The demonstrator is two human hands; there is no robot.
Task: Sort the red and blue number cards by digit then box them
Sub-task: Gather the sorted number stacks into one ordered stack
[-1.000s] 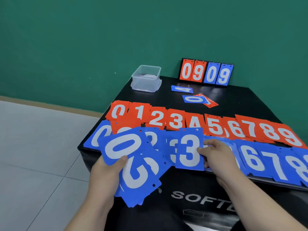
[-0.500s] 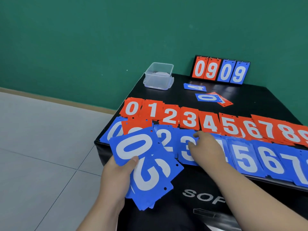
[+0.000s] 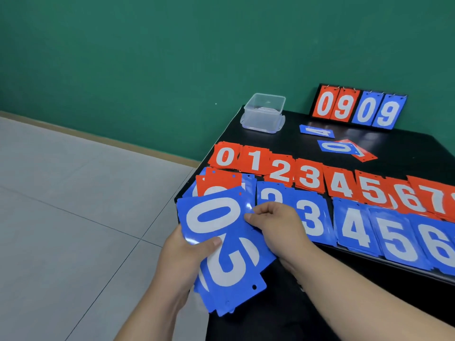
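Our right hand (image 3: 275, 225) has come back from the blue 3 pile (image 3: 311, 217) and, it seems, pinches the blue 0 card (image 3: 211, 217) atop the blue fan (image 3: 231, 269) that our left hand (image 3: 187, 257) grips. The blue 0 pile (image 3: 203, 172) lies at twelve o'clock, nearer the left hand.

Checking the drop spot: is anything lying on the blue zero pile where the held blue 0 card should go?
Yes. Loose red cards lie on the blue zero pile at the row's left end, covering most of it. The right hand pinches the blue 0 card just in front of them.
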